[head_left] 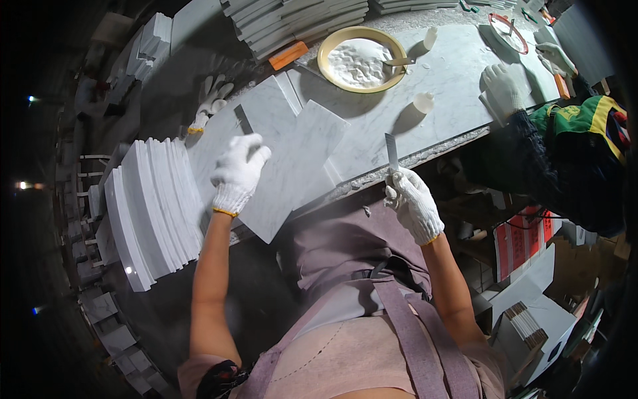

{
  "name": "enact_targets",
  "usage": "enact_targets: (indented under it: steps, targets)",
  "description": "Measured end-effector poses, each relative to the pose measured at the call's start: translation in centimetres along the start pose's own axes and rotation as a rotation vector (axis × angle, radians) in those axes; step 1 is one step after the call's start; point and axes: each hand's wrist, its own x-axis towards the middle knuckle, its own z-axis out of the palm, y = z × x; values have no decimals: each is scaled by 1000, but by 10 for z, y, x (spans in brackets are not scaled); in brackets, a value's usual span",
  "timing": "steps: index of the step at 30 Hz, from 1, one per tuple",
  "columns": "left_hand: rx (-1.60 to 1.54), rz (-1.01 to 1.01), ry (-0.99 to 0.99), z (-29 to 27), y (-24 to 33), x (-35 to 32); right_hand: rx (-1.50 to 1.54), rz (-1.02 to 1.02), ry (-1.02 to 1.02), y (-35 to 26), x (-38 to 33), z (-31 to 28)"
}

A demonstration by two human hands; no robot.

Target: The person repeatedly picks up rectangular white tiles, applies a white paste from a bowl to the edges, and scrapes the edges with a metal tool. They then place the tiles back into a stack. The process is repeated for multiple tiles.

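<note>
My left hand [239, 166], in a white knitted glove, is over pale grey-veined marble tiles, its fingers curled. A narrow dark strip [244, 120] runs out from its fingertips; whether it is a tool or a tile's shadowed edge, I cannot tell. Beside its thumb, a marble tile [302, 159] lies slantwise over others, one corner past the table's near edge. My right hand [413, 203], gloved too, is raised in front of that edge, closed around a scraper [391, 149] with its flat metal blade pointing up. The palm hides most of the handle.
A yellow bowl [325, 56] of white paste holds a spatula [400, 62]. Nearby stand two small whitish bottles [423, 102]. Tiles stand in a row [156, 206] at left. Spare gloves [211, 100] lie behind. At right, a co-worker's gloved hand [503, 90] is on the marble table [458, 86].
</note>
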Motion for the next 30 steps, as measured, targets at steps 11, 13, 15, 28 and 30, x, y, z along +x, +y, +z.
enact_targets:
  steps: [11, 13, 15, 28, 30]
  targets:
    - [-665, -237, -333, 64, 85, -82, -69, 17, -85, 6, -17, 49]
    - [-801, -287, -337, 71, 91, -80, -186, 50, -90, 3, -24, 52]
    - [-1091, -323, -314, 74, 100, -81, -333, 58, -84, 4, -30, 55]
    - [-248, 8, -315, 59, 88, -73, -568, 83, 88, 7, -49, 16]
    - [-71, 119, -43, 63, 79, -56, -526, 5, 93, 2, -46, 2]
